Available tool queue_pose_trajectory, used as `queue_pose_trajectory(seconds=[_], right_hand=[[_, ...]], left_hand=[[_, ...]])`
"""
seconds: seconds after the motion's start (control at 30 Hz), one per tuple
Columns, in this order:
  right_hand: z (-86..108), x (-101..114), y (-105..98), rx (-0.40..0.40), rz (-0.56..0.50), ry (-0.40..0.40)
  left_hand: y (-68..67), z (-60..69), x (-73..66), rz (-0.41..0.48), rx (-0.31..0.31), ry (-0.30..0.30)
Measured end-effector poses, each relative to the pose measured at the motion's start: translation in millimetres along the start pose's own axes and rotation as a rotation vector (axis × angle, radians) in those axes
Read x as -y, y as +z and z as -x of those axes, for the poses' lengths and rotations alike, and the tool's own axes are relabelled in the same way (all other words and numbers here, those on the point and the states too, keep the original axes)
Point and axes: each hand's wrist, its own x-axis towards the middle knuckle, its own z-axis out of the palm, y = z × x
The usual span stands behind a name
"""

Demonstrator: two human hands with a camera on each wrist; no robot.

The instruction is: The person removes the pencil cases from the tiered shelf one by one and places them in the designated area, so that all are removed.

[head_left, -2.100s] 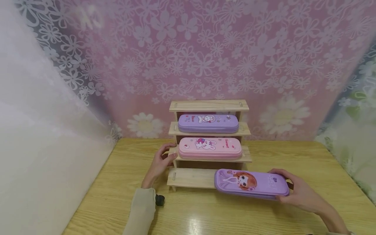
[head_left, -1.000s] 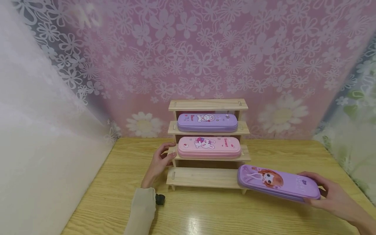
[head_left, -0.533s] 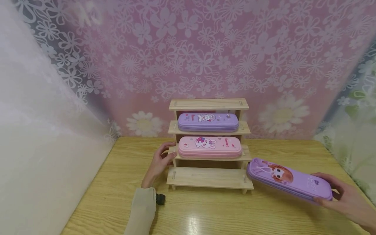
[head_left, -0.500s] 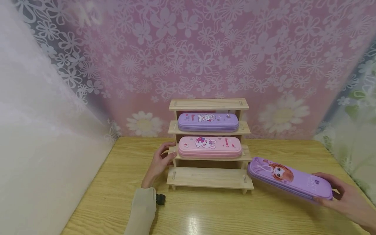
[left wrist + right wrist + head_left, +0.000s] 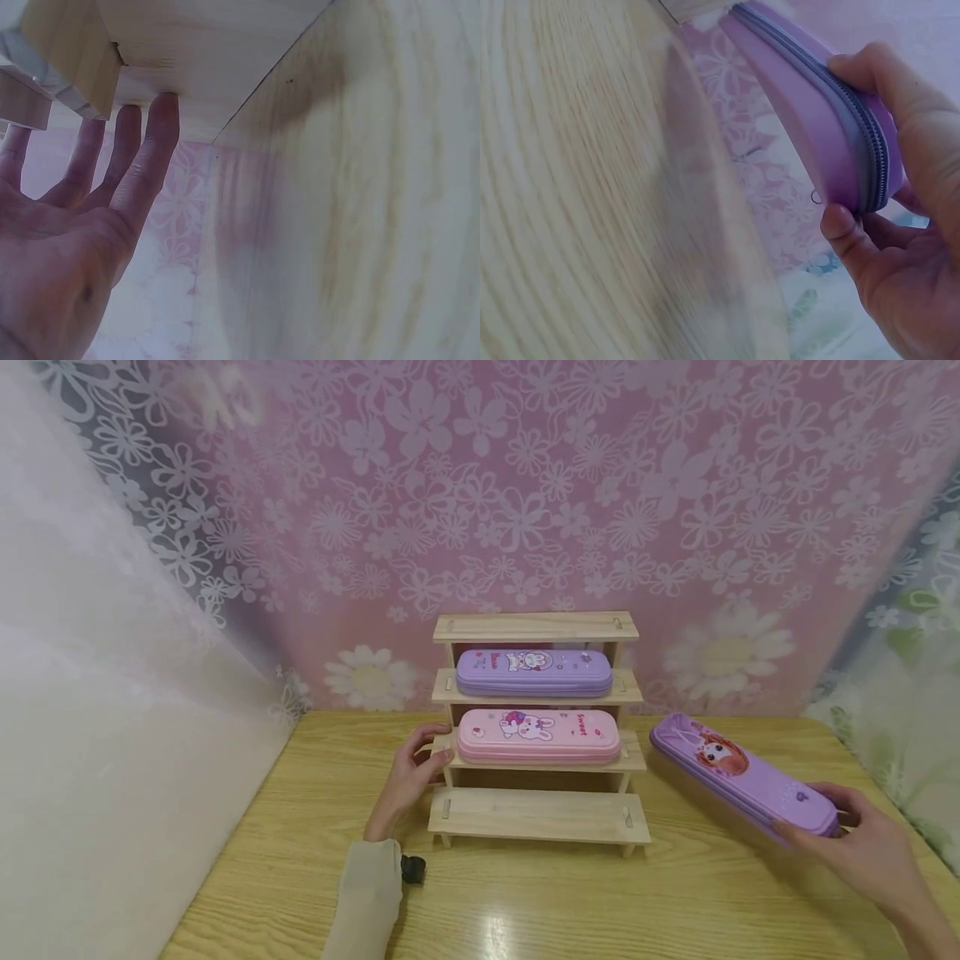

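My right hand (image 5: pixel 870 843) grips one end of a purple zipped pencil case (image 5: pixel 757 781) printed with a red-haired doll. The case is held up over the table right of the stand, its far end pointing back and left. In the right wrist view its dark zipper (image 5: pixel 862 124) runs between thumb and fingers. My left hand (image 5: pixel 408 777) touches the left side of a wooden stepped stand (image 5: pixel 540 814), fingers nearly straight with tips on the wood. A pink rabbit pencil case (image 5: pixel 536 743) and a purple rabbit pencil case (image 5: pixel 510 681) lie on its middle steps.
The stand's top step (image 5: pixel 536 627) and lowest step are bare. It stands on a wood-grain table (image 5: pixel 570 902). A pink flowered cloth (image 5: pixel 525 527) hangs close behind, with a white panel (image 5: pixel 112 735) on the left. A small black object (image 5: pixel 413 869) shows at the left sleeve.
The doll pencil case has moved off the lowest step to the right, then backward, and has turned further askew in my right hand. My left hand has kept its place on the stand.
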Motion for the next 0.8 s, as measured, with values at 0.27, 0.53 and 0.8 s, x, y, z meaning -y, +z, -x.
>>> queue_pose_trajectory(seconds=[0.27, 0.53, 0.8], right_hand=[[-12.1, 3, 12, -0.034, 0.008, -0.030], [-19.4, 9, 22, -0.017, 0.059, 0.007], [-22.4, 19, 30, 0.016, 0.022, 0.055]], left_hand=[[-0.8, -0.9, 1.7, -0.007, -0.007, 0.009], [2.0, 3.0, -1.4, -0.003, -0.015, -0.009], [2.5, 1.4, -3.0, -0.008, -0.015, -0.007]])
